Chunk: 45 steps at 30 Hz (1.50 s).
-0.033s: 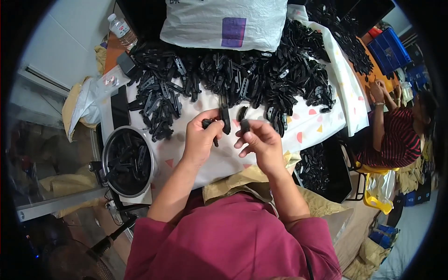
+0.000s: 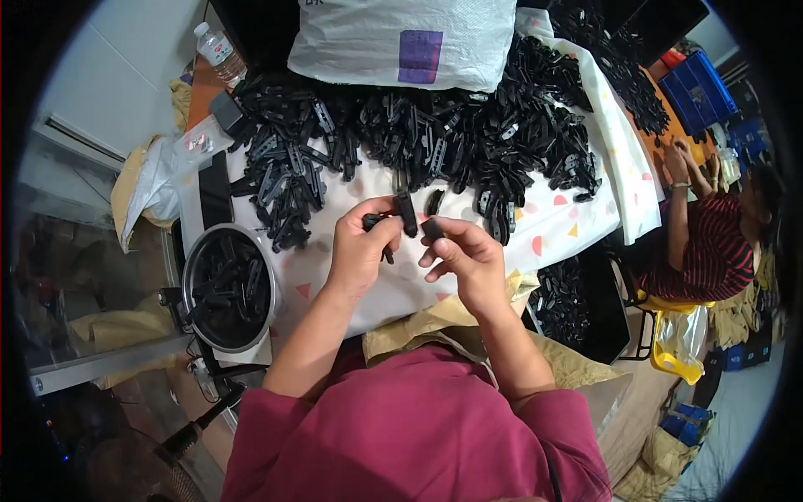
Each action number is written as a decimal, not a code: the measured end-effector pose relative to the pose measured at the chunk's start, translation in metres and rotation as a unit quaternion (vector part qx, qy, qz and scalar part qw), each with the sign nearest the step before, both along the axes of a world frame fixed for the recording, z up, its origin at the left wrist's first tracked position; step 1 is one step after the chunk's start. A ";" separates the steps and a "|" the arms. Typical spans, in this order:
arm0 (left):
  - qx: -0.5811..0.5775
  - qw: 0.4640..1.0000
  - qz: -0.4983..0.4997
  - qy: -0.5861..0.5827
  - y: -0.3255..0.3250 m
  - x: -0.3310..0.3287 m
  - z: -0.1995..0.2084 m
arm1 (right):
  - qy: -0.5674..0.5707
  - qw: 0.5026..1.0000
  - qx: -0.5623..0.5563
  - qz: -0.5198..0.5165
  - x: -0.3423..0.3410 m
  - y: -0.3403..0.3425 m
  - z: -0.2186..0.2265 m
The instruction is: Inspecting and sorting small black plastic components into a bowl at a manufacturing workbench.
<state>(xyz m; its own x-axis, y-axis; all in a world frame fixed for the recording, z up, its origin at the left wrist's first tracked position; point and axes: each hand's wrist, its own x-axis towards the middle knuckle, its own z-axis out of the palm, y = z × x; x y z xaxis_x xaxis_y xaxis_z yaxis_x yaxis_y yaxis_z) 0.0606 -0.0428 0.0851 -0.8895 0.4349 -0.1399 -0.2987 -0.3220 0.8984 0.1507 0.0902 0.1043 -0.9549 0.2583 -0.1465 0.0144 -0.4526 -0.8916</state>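
Over the front of the table my left hand (image 2: 361,248) is closed round narrow black plastic parts. One long black plastic part (image 2: 406,216) stands up past its fingertips, and a darker piece (image 2: 370,222) pokes out by the thumb. My right hand (image 2: 470,261) pinches a small black plastic piece (image 2: 432,229) between thumb and fingers, close to the long part, with a slight gap. Just beyond the hands a curved black piece (image 2: 435,201) lies on the cloth. A large heap of black plastic parts (image 2: 427,142) spreads across the table's far side.
A round metal bowl (image 2: 269,289) of black parts stands at the left. Behind the heap sits a white woven sack (image 2: 360,50); a water bottle (image 2: 219,54) is at far left. A black bin (image 2: 606,309) of parts is at lower right. Another person (image 2: 707,234) works at the right.
The small piece in my right hand has shifted slightly left and tilted toward the long part. My left hand has barely moved.
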 end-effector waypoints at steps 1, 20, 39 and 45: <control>0.045 0.999 -0.017 0.001 -0.001 0.002 0.001 | 0.009 0.999 0.035 -0.002 -0.001 -0.004 0.001; 0.129 0.966 -0.105 0.198 -0.026 0.013 0.004 | 0.175 0.808 0.557 -0.077 0.010 -0.013 0.025; 0.127 0.945 0.180 -0.242 -0.040 -0.045 -0.037 | -0.121 0.572 0.811 0.012 -0.112 -0.020 -0.076; -0.653 0.680 0.112 0.314 -0.007 -0.100 -0.036 | -0.067 0.654 0.754 -0.001 -0.064 -0.008 -0.057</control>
